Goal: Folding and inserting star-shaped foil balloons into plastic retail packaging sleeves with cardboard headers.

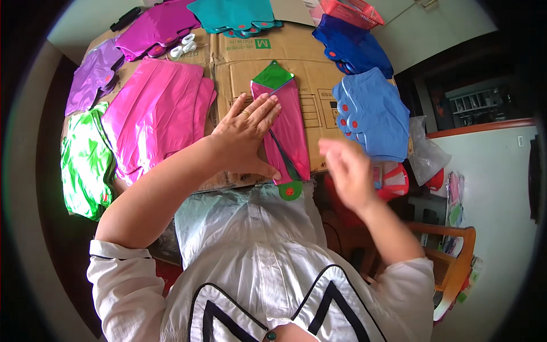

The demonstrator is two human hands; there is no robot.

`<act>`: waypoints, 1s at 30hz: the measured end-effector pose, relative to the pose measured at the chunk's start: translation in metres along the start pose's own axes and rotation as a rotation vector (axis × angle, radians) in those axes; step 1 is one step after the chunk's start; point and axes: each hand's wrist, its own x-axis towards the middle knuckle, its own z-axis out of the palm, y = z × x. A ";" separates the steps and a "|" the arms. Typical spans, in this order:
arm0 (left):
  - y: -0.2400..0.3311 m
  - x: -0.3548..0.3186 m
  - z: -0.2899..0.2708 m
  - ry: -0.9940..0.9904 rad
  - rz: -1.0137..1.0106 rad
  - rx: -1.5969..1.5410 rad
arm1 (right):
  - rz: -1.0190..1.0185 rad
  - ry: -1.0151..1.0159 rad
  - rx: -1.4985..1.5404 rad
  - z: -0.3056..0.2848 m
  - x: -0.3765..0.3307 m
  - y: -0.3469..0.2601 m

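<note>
Head view: left hand lies flat, fingers open, thumb spread, on pink folded piece atop cardboard. Right hand (motion-blurred) beside it, fingers bent; cannot tell whether gripping.

Place: workshop, apparently in a home | cardboard work surface, 12 o'clock | colour-sorted piles, 9 to 2 o'clock | wooden chair, 4 o'clock

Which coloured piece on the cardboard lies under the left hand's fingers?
The narrow pink piece with a green pointed top and a round green tab at its lower end. Only it lies under the left hand's fingers; the wide pink pile is further left.
</note>
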 end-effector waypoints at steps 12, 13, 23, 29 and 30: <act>0.001 0.002 -0.001 0.040 0.005 -0.001 | 0.668 -0.451 0.091 0.015 0.119 0.003; 0.002 0.002 -0.001 0.056 0.009 -0.005 | 0.650 -0.443 0.114 0.021 0.120 0.013; 0.004 -0.018 -0.023 0.317 -0.300 -1.649 | 0.282 -0.162 0.683 0.015 0.070 0.002; 0.026 -0.005 -0.029 0.060 -0.394 -1.774 | 0.217 -0.149 0.711 0.019 0.051 -0.010; 0.028 -0.003 -0.031 0.085 -0.361 -1.768 | 0.209 -0.127 0.785 0.020 0.049 -0.013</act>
